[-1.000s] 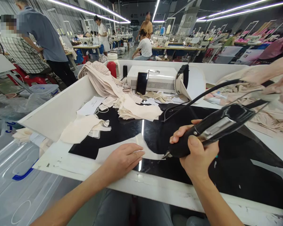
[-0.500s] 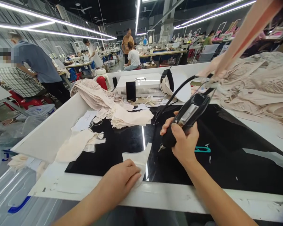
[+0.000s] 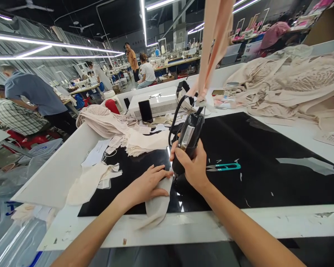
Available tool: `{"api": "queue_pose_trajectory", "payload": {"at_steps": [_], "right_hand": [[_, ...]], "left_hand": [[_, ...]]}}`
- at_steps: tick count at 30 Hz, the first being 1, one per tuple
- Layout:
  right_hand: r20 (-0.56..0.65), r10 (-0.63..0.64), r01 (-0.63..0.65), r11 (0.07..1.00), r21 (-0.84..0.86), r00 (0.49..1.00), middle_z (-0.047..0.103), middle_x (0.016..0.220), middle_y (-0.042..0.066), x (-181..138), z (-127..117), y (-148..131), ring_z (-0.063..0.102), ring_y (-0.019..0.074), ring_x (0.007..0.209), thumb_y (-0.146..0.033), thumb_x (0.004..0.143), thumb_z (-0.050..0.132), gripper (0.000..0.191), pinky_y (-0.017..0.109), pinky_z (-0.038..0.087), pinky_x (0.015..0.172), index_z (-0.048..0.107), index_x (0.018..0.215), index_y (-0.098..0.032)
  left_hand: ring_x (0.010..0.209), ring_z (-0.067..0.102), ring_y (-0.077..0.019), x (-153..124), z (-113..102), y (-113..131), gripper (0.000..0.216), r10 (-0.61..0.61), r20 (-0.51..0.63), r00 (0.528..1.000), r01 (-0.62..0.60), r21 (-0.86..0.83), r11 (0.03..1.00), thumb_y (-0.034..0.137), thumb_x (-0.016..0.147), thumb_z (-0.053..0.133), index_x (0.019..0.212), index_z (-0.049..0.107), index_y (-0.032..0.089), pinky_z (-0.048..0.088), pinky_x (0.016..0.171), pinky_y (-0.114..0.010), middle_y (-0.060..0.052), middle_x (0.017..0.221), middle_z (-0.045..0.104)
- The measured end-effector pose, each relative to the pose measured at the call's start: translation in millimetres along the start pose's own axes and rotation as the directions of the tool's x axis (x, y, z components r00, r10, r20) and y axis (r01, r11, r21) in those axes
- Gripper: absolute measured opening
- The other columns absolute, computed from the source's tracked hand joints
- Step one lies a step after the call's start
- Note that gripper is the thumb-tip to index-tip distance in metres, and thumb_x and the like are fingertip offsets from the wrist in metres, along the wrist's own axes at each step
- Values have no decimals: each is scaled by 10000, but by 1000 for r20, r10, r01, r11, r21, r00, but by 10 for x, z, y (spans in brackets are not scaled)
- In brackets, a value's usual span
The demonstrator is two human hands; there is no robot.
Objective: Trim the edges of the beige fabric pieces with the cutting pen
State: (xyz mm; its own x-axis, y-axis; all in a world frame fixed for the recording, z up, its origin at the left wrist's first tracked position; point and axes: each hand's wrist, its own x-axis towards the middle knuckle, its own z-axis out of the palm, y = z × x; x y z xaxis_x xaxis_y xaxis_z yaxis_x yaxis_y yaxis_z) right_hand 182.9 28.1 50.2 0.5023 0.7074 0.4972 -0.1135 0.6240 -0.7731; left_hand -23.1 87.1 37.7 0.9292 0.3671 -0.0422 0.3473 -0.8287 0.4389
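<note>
My left hand (image 3: 149, 185) lies flat with fingers spread, pressing a small pale fabric piece (image 3: 158, 207) onto the black tabletop sheet (image 3: 247, 144). The fabric's lower end hangs toward the table's front edge. My right hand (image 3: 193, 163) is closed around a black corded hand tool (image 3: 189, 133), held tilted with its working end down beside the fabric's right edge. That tip is small and partly hidden, so contact with the cloth cannot be told. From the tool's top rises a black cable, along with a hanging pink fabric strip (image 3: 213, 40). Teal thread snips (image 3: 228, 167) rest right of my right hand.
Cut cream pieces (image 3: 86, 183) lie at left, near a stack of pale fabric (image 3: 147, 141). Behind stand a phone (image 3: 146, 111) and a white vented box (image 3: 161, 102). Beige garments (image 3: 295, 81) are heaped at right. Several people are at the back and left.
My right hand has brought the tool left and down to the fabric's edge. My left hand has moved up the piece and spread its fingers. The camera view has turned right.
</note>
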Motion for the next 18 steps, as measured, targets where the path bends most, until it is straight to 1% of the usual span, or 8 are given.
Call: {"api": "queue_pose_trajectory", "payload": {"at_steps": [3,6,9,13,18], "right_hand": [[1,22,-22,1000,16,1000,767,829,-65,-7,40,14,748,147,620,-476,909,932,367,274,648,604,640,1022,-284],[-11,38,-38,999,28,999,762,832,-72,-7,78,17,740,143,611,-474,889,947,385,278,647,609,641,1031,-288],[-21,36,-36,999,32,999,753,832,-79,-2,105,22,732,139,603,-479,883,949,397,283,646,617,640,1049,-293],[-9,31,-31,999,28,999,747,824,-81,-2,120,33,733,145,612,-467,897,937,393,289,645,618,628,1073,-300],[0,27,-27,1000,15,1000,760,829,-81,-10,123,36,753,152,627,-448,897,927,383,289,651,621,627,1083,-301]], "left_hand": [[1809,434,-408,-30,7,-18,634,-48,23,999,48,-24,999,360,1080,940,1631,632,295,299,1464,-825,-129,1650,746],[1822,404,-418,-58,13,-39,617,-66,29,997,67,-32,997,395,1096,924,1630,627,312,237,1458,-869,-124,1665,734],[1825,397,-422,-70,24,-65,557,-84,36,996,85,-31,996,421,1095,923,1571,656,313,224,1451,-884,-116,1662,735],[1819,411,-417,-66,37,-79,450,-86,17,996,87,-11,996,447,1071,944,1416,707,284,247,1452,-866,-128,1648,748],[1820,410,-413,-46,36,-71,453,-88,25,996,89,-20,996,454,1062,952,1395,703,274,222,1446,-883,-145,1656,744]]}}
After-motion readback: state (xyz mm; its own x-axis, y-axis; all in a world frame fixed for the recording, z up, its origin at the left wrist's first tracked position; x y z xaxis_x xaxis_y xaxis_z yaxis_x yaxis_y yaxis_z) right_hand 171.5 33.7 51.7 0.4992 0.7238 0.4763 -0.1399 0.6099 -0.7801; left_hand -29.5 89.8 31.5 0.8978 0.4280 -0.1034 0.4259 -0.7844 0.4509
